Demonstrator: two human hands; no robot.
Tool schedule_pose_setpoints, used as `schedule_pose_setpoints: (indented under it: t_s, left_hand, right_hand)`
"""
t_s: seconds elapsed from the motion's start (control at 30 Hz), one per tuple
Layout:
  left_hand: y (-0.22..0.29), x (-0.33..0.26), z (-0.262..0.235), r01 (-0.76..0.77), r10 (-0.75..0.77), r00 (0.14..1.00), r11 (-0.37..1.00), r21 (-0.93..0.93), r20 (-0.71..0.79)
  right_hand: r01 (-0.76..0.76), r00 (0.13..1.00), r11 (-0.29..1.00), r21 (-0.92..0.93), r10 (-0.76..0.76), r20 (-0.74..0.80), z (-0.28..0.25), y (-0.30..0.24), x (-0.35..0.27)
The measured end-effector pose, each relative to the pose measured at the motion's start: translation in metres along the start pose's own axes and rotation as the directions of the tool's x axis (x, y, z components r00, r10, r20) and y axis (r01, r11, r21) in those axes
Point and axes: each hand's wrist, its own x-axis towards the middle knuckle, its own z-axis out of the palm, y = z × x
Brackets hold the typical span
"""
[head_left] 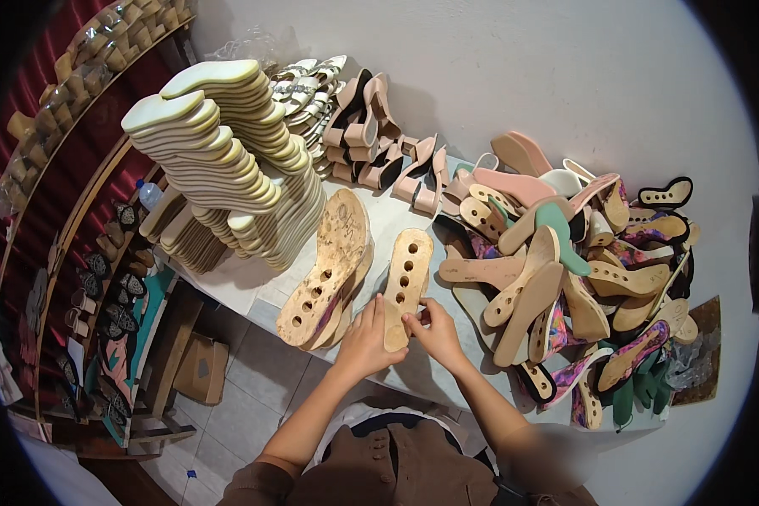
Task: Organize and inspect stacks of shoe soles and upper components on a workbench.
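A pale wooden shoe sole (420, 268) with a row of several dark round holes stands near the table's front edge between my hands. My left hand (364, 341) grips its lower left side, fingers pressed along the edge. From the other side my right hand (437, 336) closes on it, thumb and fingers bent against the lower right edge. Just left of my left hand lies a small stack of larger wooden soles (343, 232), the top one blotched and also holed. What lies beneath the held sole is hidden.
Tall stacks of cream soles (249, 181) rise at the back left. Pink heeled sandals (367, 131) and white sandals (299, 93) stand behind. A jumbled heap of soles and wedges (565, 278) covers the table's right. Shelves of shoes (101, 287) line the far left.
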Motion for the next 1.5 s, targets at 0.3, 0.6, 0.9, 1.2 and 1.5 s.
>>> schedule_pose_setpoints:
  t_s: [0.3,0.6,0.9,1.2,1.5]
  left_hand:
    - [0.003,0.002,-0.002,0.018,-0.018,1.0,1.0,-0.016,0.019]
    - [0.002,0.005,-0.001,-0.032,0.032,0.999,0.999,0.043,0.0]
    - [0.008,-0.004,-0.007,-0.051,0.07,0.991,0.987,0.154,-0.118]
    - [0.042,-0.01,-0.011,-0.08,0.147,0.952,0.965,0.248,-0.267]
    - [0.107,0.006,0.026,-0.371,0.354,0.898,0.928,-0.017,-0.262]
  right_hand:
    - [0.039,0.999,0.996,0.086,-0.037,-0.026,0.002,0.006,-0.003]
    - [0.01,0.999,0.989,0.145,-0.003,-0.053,0.008,0.013,-0.008]
    - [-0.005,1.0,0.979,0.202,0.007,-0.011,0.011,0.014,-0.014]
    - [0.062,0.996,0.978,0.199,-0.047,-0.08,0.004,0.014,-0.028]
    - [0.083,0.979,0.971,0.226,-0.038,-0.199,-0.054,0.037,-0.065]
